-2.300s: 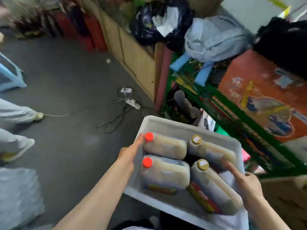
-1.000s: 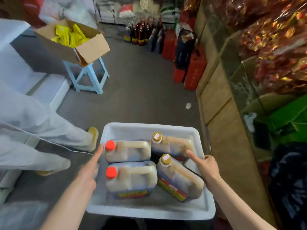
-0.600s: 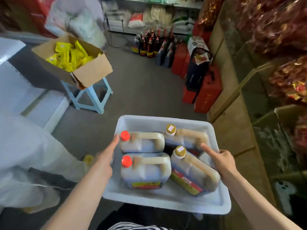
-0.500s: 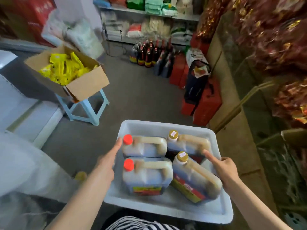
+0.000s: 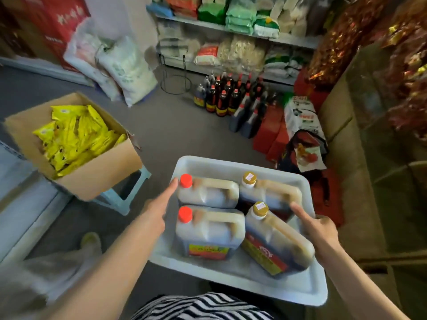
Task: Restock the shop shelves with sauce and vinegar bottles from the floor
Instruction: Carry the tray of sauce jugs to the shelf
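Observation:
I carry a white plastic tray (image 5: pixel 272 286) in front of my body. My left hand (image 5: pixel 155 212) grips its left rim and my right hand (image 5: pixel 317 230) grips its right rim, thumbs over the edge. Several large jugs of brown liquid lie on their sides in the tray: two with red caps (image 5: pixel 209 232) on the left and two with gold caps (image 5: pixel 276 241) on the right. Farther down the aisle, several dark sauce bottles (image 5: pixel 223 98) with red caps stand on the floor below a shelf (image 5: pixel 233 27).
An open cardboard box (image 5: pixel 92 176) of yellow packets rests on a light blue stool at the left. White sacks (image 5: pixel 120 68) lean at the back left. Red boxes (image 5: pixel 268 132) and a bag (image 5: pixel 305 148) line the right side. Another person's shoe (image 5: pixel 90 240) is at lower left.
I turned from the green rack to face down the aisle and moved forward with the tray. The floor bottles and the shelf are nearer. My grip on the tray is unchanged.

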The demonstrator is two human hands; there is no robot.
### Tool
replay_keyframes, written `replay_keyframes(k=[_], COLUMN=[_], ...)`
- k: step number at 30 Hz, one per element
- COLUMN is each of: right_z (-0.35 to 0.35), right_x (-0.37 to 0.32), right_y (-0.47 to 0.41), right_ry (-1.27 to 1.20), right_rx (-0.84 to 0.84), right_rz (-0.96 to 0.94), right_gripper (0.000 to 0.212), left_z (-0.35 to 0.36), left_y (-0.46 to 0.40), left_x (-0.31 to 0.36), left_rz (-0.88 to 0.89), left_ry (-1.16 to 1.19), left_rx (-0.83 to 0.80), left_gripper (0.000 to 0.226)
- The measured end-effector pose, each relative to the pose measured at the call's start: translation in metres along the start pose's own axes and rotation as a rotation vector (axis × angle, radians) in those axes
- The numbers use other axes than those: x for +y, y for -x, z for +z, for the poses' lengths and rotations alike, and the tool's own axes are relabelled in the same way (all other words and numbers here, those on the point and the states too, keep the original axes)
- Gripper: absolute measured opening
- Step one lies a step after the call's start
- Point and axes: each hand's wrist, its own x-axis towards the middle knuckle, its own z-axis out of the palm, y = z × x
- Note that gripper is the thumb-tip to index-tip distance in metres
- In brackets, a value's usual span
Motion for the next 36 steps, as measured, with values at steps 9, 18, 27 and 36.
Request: replay_keyframes(k=[9,18,27,36], right_z=[0.065,0.185,0.299,0.442], right_x=[-0.224,-0.417,-0.624,-0.826], right_y=[-0.184,-0.352,-0.507,-0.669], right_ry=[0.079,0.188,0.187,0.249], right_rx=[-0.117,-0.126,-0.163,-0.29], right_rz=[-0.092,-0.12,-0.136,-0.177], right_gripper=[0.056,0.059,0.07,0.094], left_z=[0.094,0.186,0.233,0.3], left_y=[-0.173,-0.297,-0.47,-0.565], left_x=[0.145,0.363,0.569,0.761], left_rz=[-0.081,-0.018,-0.03,0.181], left_ry=[0.133,0.198,0.237,0.412], left_rx=[0.062,0.061,0.098,-0.078], left_gripper=[0.114,0.097,0.107,0.038])
